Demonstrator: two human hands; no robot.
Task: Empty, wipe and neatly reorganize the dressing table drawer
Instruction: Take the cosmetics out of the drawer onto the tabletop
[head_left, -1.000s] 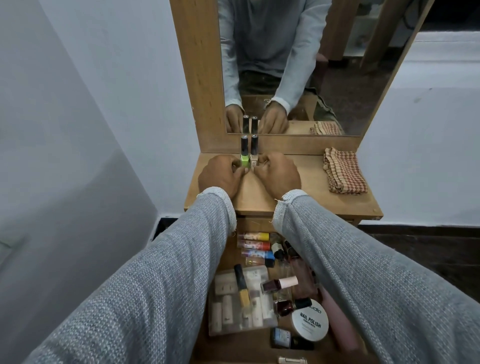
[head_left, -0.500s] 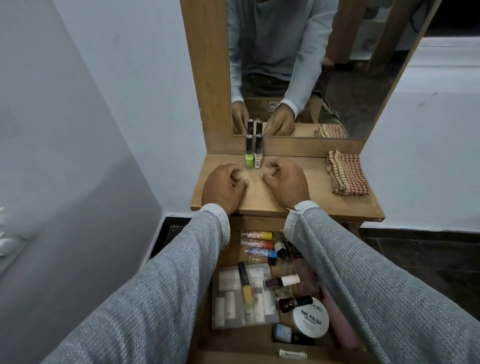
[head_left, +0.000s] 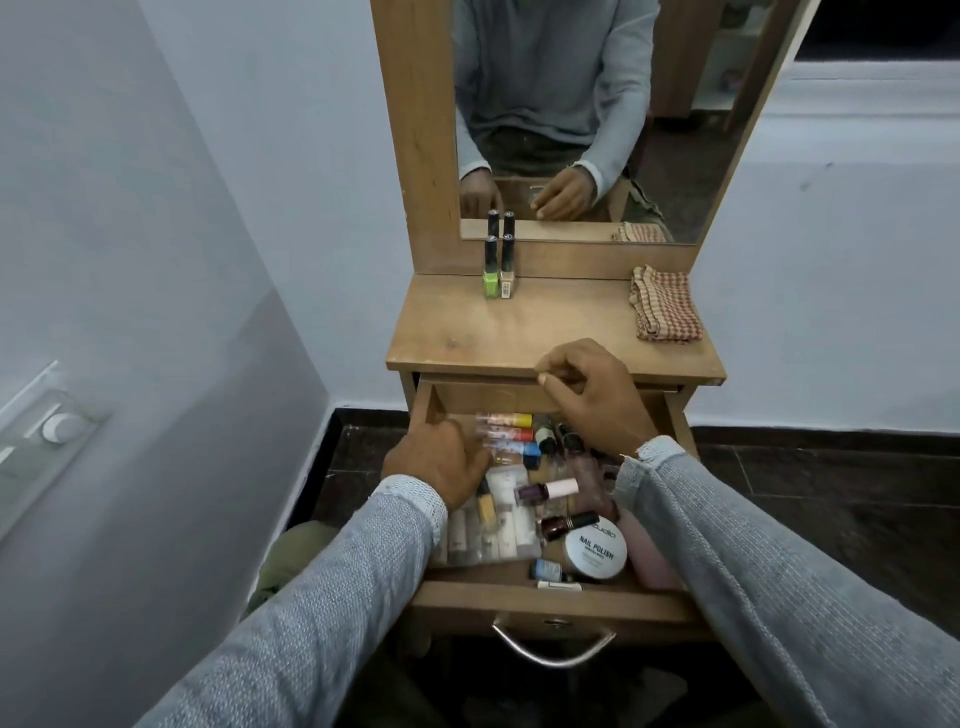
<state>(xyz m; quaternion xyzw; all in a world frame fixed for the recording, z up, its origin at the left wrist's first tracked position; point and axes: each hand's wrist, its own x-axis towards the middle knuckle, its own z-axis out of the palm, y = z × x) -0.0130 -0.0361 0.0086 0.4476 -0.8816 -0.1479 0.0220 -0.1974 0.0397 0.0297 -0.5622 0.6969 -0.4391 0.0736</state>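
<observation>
Drawer (head_left: 545, 597): pulled fully open under the tabletop, still crowded; white nail polish tub (head_left: 596, 550) near the front, clear plastic case (head_left: 488, 525) at left, coloured tubes (head_left: 511, 435) at the back.
Left hand (head_left: 441, 462): dropped from the tabletop into the drawer; motion-blurred, fingers toward the tubes; grasp cannot be told.
Right hand (head_left: 592, 397): also withdrawn, now above the drawer's rear; fingers loosely curled, holding nothing visible.
Tabletop (head_left: 519, 332): two nail polish bottles (head_left: 497, 270) released, upright, touching, by the mirror frame; checked cloth (head_left: 665, 306) unused at right.
Meaning: emptying barely begun; next item likely being fetched.
Hidden: items beneath both hands; the drawer's right side behind the sleeve.
</observation>
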